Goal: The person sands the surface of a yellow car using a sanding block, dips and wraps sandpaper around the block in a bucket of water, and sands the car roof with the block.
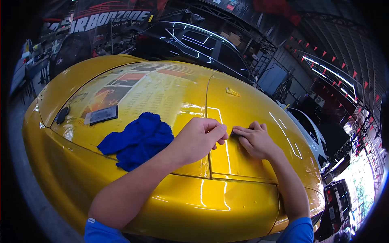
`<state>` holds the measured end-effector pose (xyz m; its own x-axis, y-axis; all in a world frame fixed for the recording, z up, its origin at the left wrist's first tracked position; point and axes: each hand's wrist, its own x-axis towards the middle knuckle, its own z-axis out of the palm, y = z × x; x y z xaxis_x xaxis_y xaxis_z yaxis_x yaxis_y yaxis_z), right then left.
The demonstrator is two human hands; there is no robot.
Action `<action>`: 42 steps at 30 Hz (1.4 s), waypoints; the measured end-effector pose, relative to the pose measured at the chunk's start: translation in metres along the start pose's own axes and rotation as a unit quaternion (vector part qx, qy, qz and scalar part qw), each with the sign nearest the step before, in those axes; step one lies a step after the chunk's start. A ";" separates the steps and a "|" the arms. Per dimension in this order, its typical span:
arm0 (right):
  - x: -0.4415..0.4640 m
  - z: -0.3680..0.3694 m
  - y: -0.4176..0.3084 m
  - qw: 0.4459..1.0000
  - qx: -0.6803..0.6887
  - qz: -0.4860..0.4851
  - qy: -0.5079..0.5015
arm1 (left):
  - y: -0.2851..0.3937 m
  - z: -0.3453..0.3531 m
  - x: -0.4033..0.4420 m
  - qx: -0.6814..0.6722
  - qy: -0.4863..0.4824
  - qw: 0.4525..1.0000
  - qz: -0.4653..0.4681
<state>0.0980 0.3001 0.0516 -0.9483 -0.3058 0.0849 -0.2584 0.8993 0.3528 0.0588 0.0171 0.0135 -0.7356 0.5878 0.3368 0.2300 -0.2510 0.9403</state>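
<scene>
The right hand point(255, 141) holds a dark pad point(234, 134) (partly hidden) on yellow bodywork point(259, 105).

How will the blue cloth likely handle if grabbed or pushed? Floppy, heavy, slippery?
The blue cloth is probably floppy: it lies crumpled in soft folds and should droop from a pinch. Likely light for its bulk, since it looks like bunched fabric. Pushed, it would probably bunch or slide on the glossy yellow bodywork rather than roll.
</scene>
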 end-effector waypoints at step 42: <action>0.010 0.006 -0.009 0.998 0.012 -0.052 0.038 | -0.006 0.000 0.003 -0.013 0.029 0.999 0.015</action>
<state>0.0894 0.2904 0.0440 -0.8997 -0.4200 0.1188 -0.3600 0.8680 0.3419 0.0551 0.0199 0.0092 -0.7650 0.5339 0.3602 0.2360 -0.2879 0.9281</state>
